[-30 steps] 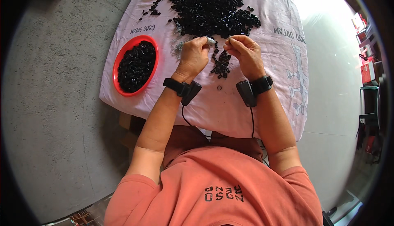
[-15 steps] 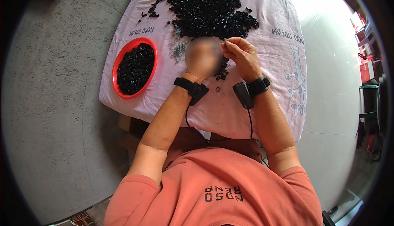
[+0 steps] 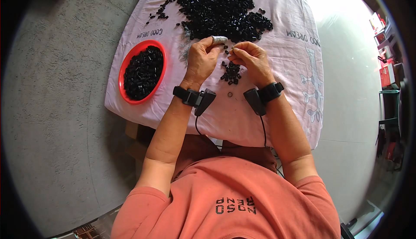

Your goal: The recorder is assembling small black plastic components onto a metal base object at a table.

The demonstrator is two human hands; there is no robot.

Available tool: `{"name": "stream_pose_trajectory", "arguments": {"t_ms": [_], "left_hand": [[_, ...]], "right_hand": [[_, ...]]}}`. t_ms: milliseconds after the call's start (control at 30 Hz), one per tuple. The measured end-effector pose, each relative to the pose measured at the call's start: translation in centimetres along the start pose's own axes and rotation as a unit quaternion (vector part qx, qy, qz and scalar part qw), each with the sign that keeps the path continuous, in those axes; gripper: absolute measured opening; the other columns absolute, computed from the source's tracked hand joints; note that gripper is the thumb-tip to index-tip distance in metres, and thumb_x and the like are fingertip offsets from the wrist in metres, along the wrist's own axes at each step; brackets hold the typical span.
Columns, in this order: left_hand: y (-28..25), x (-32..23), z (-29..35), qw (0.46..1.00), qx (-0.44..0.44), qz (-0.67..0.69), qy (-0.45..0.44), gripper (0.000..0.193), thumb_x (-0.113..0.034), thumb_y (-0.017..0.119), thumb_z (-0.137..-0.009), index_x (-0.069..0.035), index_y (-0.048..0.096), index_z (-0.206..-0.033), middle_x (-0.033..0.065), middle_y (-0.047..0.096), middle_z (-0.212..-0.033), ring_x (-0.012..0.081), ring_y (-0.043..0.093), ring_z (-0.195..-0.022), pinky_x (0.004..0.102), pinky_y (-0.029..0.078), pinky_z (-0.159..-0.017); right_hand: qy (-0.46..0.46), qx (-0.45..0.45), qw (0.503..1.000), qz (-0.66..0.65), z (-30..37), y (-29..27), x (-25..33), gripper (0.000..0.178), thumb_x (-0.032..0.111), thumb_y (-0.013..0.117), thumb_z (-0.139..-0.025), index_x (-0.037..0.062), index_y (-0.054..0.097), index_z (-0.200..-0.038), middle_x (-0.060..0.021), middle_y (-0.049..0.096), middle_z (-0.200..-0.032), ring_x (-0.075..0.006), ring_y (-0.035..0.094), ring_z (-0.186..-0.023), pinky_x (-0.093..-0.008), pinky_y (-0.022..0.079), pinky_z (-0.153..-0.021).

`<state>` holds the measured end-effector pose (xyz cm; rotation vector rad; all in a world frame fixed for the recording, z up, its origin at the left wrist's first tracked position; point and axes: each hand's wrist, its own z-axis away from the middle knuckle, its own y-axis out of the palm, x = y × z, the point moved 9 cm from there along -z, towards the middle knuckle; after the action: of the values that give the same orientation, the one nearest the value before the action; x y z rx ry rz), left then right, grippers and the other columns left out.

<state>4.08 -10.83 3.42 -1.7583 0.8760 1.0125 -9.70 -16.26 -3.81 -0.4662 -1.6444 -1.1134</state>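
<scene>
My left hand (image 3: 202, 62) is closed over the cloth, its index finger in a whitish wrap (image 3: 219, 40) and pointing right. What its fingertips hold, if anything, cannot be made out; small black pieces lie right by them. Facing it, my right hand (image 3: 254, 62) pinches with thumb and index finger on something too small to name. Just below the fingertips of both hands lies a little cluster of black pieces (image 3: 231, 73). Thin grey pin-like bits (image 3: 185, 53) show beside my left hand, partly hidden by it. Beyond both hands spreads a large heap of small black pieces (image 3: 216, 9).
A red bowl (image 3: 163, 67) full of black pieces stands at the left on the pink cloth-covered table (image 3: 173, 117). A small ring (image 3: 230, 94) lies between my wrists. Both wrists carry black strapped devices with cables. Red boxes (image 3: 387, 75) stand at the far right.
My left hand has moved left and slightly back toward me, uncovering the small black cluster. My right hand has shifted slightly left and down, still pinching.
</scene>
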Motion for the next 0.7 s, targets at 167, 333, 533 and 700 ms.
{"name": "stream_pose_trajectory", "arguments": {"t_ms": [167, 333, 533, 700], "left_hand": [[0.2, -1.2, 0.1, 1.0, 0.019, -0.017, 0.004, 0.015, 0.0, 0.06, -0.091, 0.001, 0.071, -0.102, 0.0065, 0.073, -0.087, 0.0088, 0.066, -0.079, 0.0264, 0.053, -0.071], [0.4, -0.7, 0.2, 1.0, 0.018, -0.017, -0.002, 0.015, -0.001, 0.061, -0.09, 0.001, 0.07, -0.102, 0.0079, 0.073, -0.087, 0.0112, 0.068, -0.08, 0.0271, 0.054, -0.072], [0.7, -0.8, 0.2, 0.999, 0.026, -0.02, 0.016, 0.016, -0.001, 0.061, -0.093, -0.001, 0.071, -0.106, 0.001, 0.071, -0.089, 0.003, 0.059, -0.076, 0.0201, 0.047, -0.063], [0.8, -1.2, 0.4, 0.999, 0.019, -0.021, 0.028, 0.014, 0.0, 0.062, -0.089, 0.001, 0.07, -0.1, 0.0092, 0.074, -0.089, 0.013, 0.069, -0.081, 0.0276, 0.055, -0.072]], "right_hand": [[-0.002, 0.013, 1.0, 0.021, 0.2, 0.7, -0.1, 0.012, 0.012, 0.064, -0.096, 0.003, 0.067, -0.104, -0.005, 0.07, -0.094, -0.0134, 0.07, -0.085, -0.025, 0.057, -0.077], [-0.006, 0.019, 1.0, 0.023, 0.2, 0.8, 0.0, 0.012, 0.012, 0.064, -0.096, 0.003, 0.067, -0.104, -0.0043, 0.07, -0.093, -0.0129, 0.07, -0.085, -0.0251, 0.057, -0.077], [-0.007, 0.02, 1.0, 0.016, 0.3, 1.1, 0.2, 0.012, 0.011, 0.064, -0.096, 0.0015, 0.067, -0.103, -0.0057, 0.07, -0.093, -0.0135, 0.07, -0.084, -0.0257, 0.058, -0.077], [-0.012, 0.012, 1.0, -0.005, 0.3, 1.0, 0.1, 0.012, 0.008, 0.064, -0.095, -0.0017, 0.066, -0.102, -0.0086, 0.07, -0.093, -0.0157, 0.071, -0.084, -0.0268, 0.06, -0.076]]}}
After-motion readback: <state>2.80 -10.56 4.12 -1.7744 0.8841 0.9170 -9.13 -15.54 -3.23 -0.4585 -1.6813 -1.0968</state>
